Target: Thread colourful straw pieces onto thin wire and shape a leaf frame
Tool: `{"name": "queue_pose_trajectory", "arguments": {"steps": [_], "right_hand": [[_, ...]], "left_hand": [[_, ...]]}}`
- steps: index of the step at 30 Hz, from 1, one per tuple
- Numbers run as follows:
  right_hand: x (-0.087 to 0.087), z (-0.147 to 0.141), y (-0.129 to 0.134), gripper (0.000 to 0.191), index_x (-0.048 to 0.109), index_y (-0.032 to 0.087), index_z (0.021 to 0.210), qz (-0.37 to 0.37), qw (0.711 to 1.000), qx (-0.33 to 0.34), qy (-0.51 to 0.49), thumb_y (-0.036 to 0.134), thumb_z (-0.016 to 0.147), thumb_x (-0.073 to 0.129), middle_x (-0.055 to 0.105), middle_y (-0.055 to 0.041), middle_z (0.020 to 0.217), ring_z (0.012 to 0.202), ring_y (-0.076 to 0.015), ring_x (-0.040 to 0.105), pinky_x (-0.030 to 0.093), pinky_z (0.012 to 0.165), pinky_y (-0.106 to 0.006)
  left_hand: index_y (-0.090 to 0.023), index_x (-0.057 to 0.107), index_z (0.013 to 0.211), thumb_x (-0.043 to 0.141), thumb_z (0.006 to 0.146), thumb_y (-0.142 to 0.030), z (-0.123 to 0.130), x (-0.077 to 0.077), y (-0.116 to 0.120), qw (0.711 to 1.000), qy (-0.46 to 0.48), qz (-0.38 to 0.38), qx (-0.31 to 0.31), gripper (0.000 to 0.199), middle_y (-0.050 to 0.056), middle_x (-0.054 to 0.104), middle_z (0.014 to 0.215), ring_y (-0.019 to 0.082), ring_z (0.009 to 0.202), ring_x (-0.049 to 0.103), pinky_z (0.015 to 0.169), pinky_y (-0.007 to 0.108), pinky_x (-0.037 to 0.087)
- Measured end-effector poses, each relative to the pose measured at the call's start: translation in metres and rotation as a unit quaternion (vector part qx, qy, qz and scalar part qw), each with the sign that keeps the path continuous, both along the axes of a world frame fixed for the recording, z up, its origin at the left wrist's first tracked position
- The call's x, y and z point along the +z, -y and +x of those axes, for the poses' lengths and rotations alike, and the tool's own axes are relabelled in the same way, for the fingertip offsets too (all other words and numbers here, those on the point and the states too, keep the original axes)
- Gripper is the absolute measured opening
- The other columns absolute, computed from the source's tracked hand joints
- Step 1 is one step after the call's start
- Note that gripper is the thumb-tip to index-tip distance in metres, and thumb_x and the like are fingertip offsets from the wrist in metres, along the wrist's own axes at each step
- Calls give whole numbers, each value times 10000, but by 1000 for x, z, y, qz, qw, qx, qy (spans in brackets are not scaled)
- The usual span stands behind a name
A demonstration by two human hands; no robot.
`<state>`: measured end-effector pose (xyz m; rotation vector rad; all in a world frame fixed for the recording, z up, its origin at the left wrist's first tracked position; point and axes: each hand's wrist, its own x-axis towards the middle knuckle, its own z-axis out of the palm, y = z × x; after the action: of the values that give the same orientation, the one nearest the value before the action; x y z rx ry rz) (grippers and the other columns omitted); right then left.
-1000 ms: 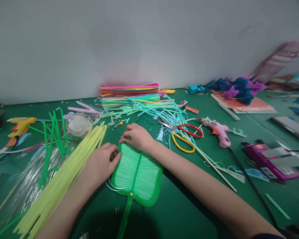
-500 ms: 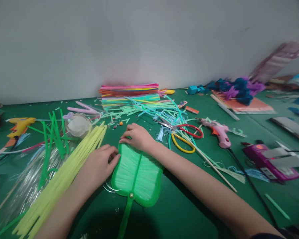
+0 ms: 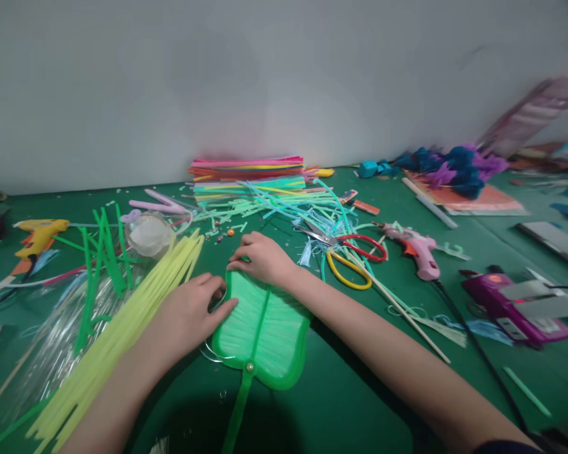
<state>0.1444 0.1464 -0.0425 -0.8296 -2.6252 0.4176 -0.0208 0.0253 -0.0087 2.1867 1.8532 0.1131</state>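
A green hand fan [image 3: 279,340] lies face up on the table, with two ribbed halves, a fuzzy pipe-cleaner border and a centre rib. A pearl bead [image 3: 250,367] sits where its green handle [image 3: 237,407] begins. My right hand [image 3: 260,257] is closed over the fan's top edge, its fingertips partly hidden. At the upper left edge, my left hand [image 3: 196,312] has its thumb on the fan's face and its fingers bent around the rim. Thin clear strands [image 3: 213,354] stick out by the lower left border.
Yellow pipe cleaners [image 3: 137,321] lie under my left forearm. Scissors [image 3: 350,249] and a pink glue gun [image 3: 421,255] rest to the right, near a purple device [image 3: 511,306]. Left stands a yellow glue gun [image 3: 40,234]. Coloured pipe cleaners [image 3: 248,173] are stacked against the wall.
My left thumb has moved right, from beside the fan's edge onto its face. The right hand stays at the top edge. The view has shifted slightly.
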Motion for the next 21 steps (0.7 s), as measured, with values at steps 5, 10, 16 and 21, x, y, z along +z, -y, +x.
{"name": "queue_pose_trajectory", "arguments": {"steps": [5, 10, 16, 21], "right_hand": [[19, 4, 9, 320, 775, 190, 1053, 36, 997, 20, 72, 430, 950, 592, 651, -88, 922, 897, -209, 548, 400, 790, -313], [31, 4, 20, 504, 757, 186, 1101, 48, 991, 3, 124, 597, 937, 515, 662, -112, 997, 985, -257, 566, 434, 757, -333], [30, 2, 24, 502, 755, 195, 1098, 41, 990, -24, 130, 618, 883, 592, 665, -98, 1011, 1018, -266, 570, 455, 745, -329], [29, 2, 24, 512, 757, 187, 1092, 48, 991, -25, 122, 623, 867, 610, 668, -93, 985, 1011, -281, 578, 459, 735, -336]], "left_hand": [[-178, 621, 962, 463, 965, -382, 2, -2, 2, 999, -29, 13, -10, 258, 68, 612, 923, 236, 795, 621, 691, 340, 416], [-168, 653, 1045, 435, 967, -376, 2, 0, 4, 999, -24, 19, -13, 311, 78, 633, 929, 245, 809, 634, 702, 345, 431], [-168, 686, 1070, 398, 965, -361, -2, -2, 14, 1000, 9, 14, -24, 362, 85, 652, 964, 263, 901, 646, 766, 372, 458], [-185, 684, 1063, 429, 933, -325, -3, -2, 18, 999, 45, 18, -19, 318, 69, 666, 977, 241, 898, 645, 773, 353, 456]]}}
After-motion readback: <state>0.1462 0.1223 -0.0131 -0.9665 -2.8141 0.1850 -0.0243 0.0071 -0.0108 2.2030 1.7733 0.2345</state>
